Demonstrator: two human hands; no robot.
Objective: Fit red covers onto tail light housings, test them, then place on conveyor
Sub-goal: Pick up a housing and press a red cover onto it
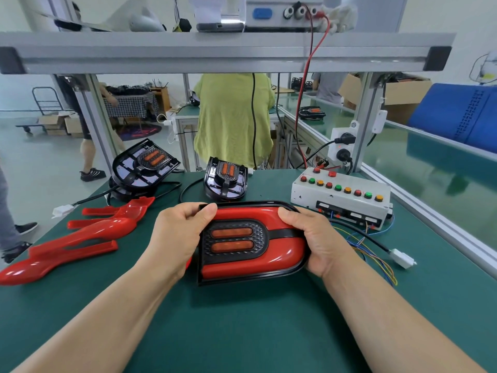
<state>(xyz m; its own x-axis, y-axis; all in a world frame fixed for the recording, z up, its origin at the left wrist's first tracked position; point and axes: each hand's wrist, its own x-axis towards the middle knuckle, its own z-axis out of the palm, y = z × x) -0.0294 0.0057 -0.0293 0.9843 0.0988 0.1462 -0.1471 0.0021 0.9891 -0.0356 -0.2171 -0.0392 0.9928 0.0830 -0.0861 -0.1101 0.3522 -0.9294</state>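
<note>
Head view: a tail light (250, 243) lies low over the green table (242, 332) in the middle of the picture, held at both ends. Its red cover (242, 267) sits inside the black rim of the housing, around a dark honeycomb panel with two orange bars. The left hand (177, 232) grips the tail light's square end, thumb curled over the top corner and the other fingers hidden behind it. The right hand (314, 238) wraps the rounded end, thumb pressed on the cover's upper edge and the fingers tucked underneath.

Left of the tail light, loose red covers (80, 243) lie overlapping on the table. Just behind it stands a bare housing (225, 181) with no cover (its orange bars run upright), and behind and to the left a stack of housings (144, 168) leans tilted. Behind and to the right of the tail light sits a white button box (340, 195) with red, green and orange buttons. A black cable runs from under the right hand to a white plug (402, 258) lying right of the tail light. Well to the right, beyond an aluminium rail, runs the green conveyor (430, 168). Far behind the tail light stands a person in a green shirt (231, 117), back turned.
</note>
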